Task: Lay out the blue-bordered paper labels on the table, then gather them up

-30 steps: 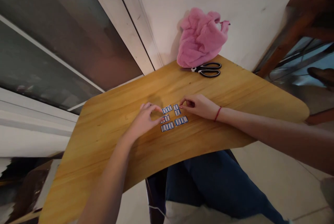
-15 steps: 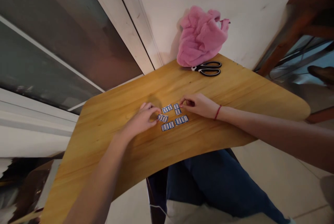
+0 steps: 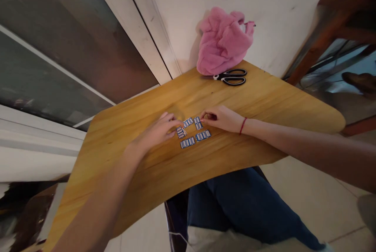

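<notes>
Several small flat pieces, each with white bars outlined in blue, lie in a rough ring on the wooden table (image 3: 141, 177). My left hand (image 3: 158, 130) has its thumb and index finger closed at the edge of the left piece (image 3: 180, 132), which is tilted. My right hand (image 3: 220, 119), with a red cord at the wrist, is curled, its fingertips at the edge of the upper right piece (image 3: 197, 123). Another piece (image 3: 188, 122) lies at the top of the ring. Nearer me are a lower left piece (image 3: 187, 142) and a lower right piece (image 3: 203, 135).
Black-handled scissors (image 3: 233, 77) lie towards the table's far edge, their blades partly under a fluffy pink cloth item (image 3: 225, 42) that rests against the wall. A sliding door (image 3: 64, 44) borders the left side. My legs (image 3: 241, 205) are below the near edge.
The left piece has turned at my left fingertips, from lying nearly sideways to a steeper slant. My right hand stays by the upper right piece. The view has shifted slightly.
</notes>
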`<state>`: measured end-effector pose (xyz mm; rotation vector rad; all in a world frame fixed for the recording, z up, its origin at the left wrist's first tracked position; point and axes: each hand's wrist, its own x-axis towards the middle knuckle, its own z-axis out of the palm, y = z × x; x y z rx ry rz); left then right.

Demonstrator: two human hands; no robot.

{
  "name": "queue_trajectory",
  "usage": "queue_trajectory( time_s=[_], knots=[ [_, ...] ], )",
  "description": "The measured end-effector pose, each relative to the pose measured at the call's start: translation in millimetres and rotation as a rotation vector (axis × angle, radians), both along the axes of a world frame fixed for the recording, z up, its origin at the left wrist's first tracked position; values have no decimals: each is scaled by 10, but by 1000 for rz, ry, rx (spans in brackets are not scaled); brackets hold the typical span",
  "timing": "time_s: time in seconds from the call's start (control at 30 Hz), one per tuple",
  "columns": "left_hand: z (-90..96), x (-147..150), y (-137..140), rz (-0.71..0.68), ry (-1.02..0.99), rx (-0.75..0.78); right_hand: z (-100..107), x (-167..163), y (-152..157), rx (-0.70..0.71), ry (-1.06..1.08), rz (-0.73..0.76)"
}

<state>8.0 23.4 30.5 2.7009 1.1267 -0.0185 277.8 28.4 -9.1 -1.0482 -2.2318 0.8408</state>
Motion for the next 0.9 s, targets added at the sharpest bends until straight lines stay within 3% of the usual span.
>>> queue_trajectory(
  time_s=[0.4,0.67,0.9],
  knots=[
    [-7,10,-29,71,-62,-22,7,-2,8,0,-32,5],
    [73,121,-109,105,-64,-171,21,-10,-7,23,-32,13],
    [89,207,-84,75,-16,-210,2,0,8,36,-31,19]
  ],
)
